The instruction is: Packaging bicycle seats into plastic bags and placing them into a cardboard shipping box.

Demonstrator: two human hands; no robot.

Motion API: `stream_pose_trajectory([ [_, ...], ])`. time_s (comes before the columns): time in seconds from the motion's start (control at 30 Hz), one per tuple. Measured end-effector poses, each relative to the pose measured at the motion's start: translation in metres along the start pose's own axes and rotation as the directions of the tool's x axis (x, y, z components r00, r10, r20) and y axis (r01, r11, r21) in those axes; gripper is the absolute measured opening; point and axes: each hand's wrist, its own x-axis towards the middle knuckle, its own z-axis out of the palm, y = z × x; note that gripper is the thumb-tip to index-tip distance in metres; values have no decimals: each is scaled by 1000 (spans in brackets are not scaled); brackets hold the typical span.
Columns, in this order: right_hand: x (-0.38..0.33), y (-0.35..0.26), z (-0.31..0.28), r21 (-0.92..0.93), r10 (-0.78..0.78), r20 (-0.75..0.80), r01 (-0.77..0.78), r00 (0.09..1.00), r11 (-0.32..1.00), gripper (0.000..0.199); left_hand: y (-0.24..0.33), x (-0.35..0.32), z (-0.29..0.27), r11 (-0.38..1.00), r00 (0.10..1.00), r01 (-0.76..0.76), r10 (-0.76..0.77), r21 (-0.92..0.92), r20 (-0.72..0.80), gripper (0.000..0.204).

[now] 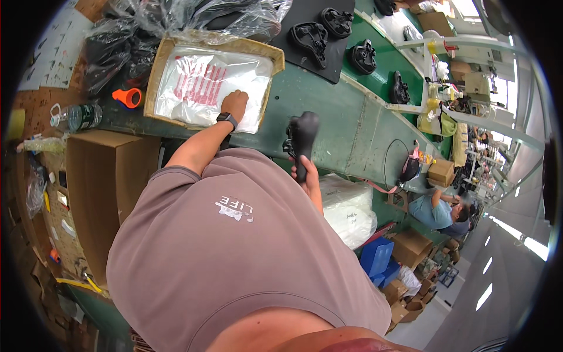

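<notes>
My right hand grips the narrow nose of a black bicycle saddle, which is held up in front of me with its wide end pointing away. On the left, my left hand, with a dark watch at its wrist, rests on a stack of clear plastic bags with red print. Its fingers are curled down against the top bag. The stack lies in a shallow open cardboard box on the green workbench.
Further saddles lie on a black mat and the green belt beyond. An orange tape-like ring and a plastic bottle sit left of the box. Below is a tall open carton. A person sits at the far right.
</notes>
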Motion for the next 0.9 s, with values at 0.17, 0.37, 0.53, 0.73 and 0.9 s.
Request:
stream_pose_trajectory([
  [0.17, -36, -17, 113, -19, -6, 133, 9, 991, 1000, 61, -25, 5, -16, 828, 914, 396, -395, -396, 90, 27],
  [0.37, 103, 10, 206, -705, -426, 303, 501, 853, 502, 84, -60, -9, -56, 762, 841, 485, -542, -430, -12, 28],
  [0.53, 110, -12, 267, -900, -267, 428, 379, 864, -214, 109, 11, 13, -155, 877, 888, -76, -157, -474, -433, 25],
  [0.73, 85, -55, 315, -760, 112, 302, 168, 947, 628, 95, 79, -46, -286, 278, 971, 31, -237, -960, -38, 14],
  [0.9, 53, -95, 375, -577, -507, 590, 767, 629, 281, 73, 31, -33, -316, -122, 916, 378, -99, -918, 390, 30],
])
